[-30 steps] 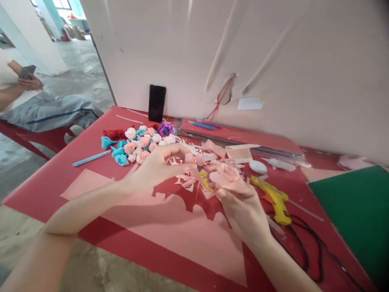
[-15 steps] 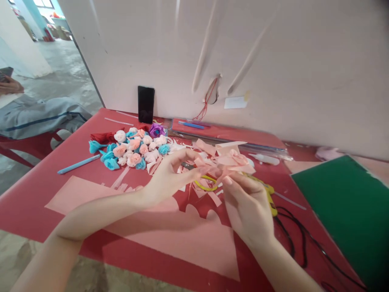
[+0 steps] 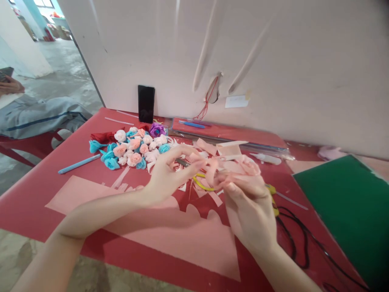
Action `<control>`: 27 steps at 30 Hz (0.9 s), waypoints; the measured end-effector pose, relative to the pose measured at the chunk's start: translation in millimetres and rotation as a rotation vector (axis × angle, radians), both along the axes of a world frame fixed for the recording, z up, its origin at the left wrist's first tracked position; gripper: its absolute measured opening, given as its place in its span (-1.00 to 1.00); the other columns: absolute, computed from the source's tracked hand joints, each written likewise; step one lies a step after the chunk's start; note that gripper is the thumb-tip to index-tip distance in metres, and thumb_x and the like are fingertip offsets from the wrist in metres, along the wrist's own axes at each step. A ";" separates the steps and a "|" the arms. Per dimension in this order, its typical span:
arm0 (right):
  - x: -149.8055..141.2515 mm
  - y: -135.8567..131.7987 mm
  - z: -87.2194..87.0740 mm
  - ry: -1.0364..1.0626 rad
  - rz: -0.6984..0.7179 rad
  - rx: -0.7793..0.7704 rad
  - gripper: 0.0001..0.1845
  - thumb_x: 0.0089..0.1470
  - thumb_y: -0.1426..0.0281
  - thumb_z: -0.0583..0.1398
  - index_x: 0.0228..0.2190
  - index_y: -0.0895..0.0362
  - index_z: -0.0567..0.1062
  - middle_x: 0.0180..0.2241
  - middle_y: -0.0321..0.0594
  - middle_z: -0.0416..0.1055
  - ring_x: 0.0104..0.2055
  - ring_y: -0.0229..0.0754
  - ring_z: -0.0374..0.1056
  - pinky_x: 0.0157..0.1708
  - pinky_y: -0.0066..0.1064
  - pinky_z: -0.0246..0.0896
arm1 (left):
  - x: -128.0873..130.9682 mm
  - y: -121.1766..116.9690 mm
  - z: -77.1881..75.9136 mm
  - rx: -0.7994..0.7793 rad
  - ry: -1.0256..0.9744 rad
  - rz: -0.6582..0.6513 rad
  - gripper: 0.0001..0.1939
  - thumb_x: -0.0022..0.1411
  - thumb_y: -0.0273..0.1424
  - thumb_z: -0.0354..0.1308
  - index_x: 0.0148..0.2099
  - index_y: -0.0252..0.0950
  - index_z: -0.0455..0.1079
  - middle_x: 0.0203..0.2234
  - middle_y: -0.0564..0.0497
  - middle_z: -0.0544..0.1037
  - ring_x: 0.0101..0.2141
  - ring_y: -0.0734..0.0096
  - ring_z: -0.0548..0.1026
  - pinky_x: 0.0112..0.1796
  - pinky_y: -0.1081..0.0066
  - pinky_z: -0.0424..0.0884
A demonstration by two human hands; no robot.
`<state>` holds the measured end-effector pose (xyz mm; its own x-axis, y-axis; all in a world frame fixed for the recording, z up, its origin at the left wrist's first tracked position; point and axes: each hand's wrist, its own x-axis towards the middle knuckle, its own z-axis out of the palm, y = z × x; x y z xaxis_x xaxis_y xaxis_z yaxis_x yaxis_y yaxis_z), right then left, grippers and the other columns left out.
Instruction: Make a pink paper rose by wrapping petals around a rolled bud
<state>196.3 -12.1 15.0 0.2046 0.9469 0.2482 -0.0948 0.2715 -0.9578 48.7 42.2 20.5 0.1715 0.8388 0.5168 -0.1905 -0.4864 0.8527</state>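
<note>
My right hand [image 3: 251,213] is closed in a pinch on a pink crepe-paper flower [image 3: 249,164], whose curled petals show above the fingers. From it a loose pink paper strip [image 3: 212,169] curves toward my left hand [image 3: 166,175]. My left thumb and fingertips pinch the strip's other end. Under the hands lie scissors [image 3: 199,184] with a yellow handle, partly covered, among pink paper scraps [image 3: 215,198]. A large pink paper sheet [image 3: 182,239] with a wavy cut edge lies nearest me.
Finished paper flowers [image 3: 133,159] in several colours are heaped left of centre. A yellow glue gun [image 3: 273,207] with a black cord [image 3: 304,243] sits behind my right hand. A green board [image 3: 343,207] is at right, a phone [image 3: 146,104] against the wall, a blue pen [image 3: 78,164] at left.
My right hand has turned, and the flower in it has tipped to the right. The strip now shows as a curved band between my hands. My left hand has barely moved.
</note>
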 end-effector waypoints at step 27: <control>-10.2 -4.3 -0.3 0.074 0.124 -0.098 -0.80 -0.11 0.40 0.29 -0.69 0.11 0.55 -0.77 -0.36 0.30 -0.77 -0.43 0.11 -0.76 -0.55 0.06 | 5.5 -12.6 -7.1 -0.428 -0.151 -0.381 -0.84 0.03 -0.28 0.27 -0.50 -0.24 0.53 -0.36 -0.01 0.50 -0.27 0.39 0.49 -0.27 0.40 0.47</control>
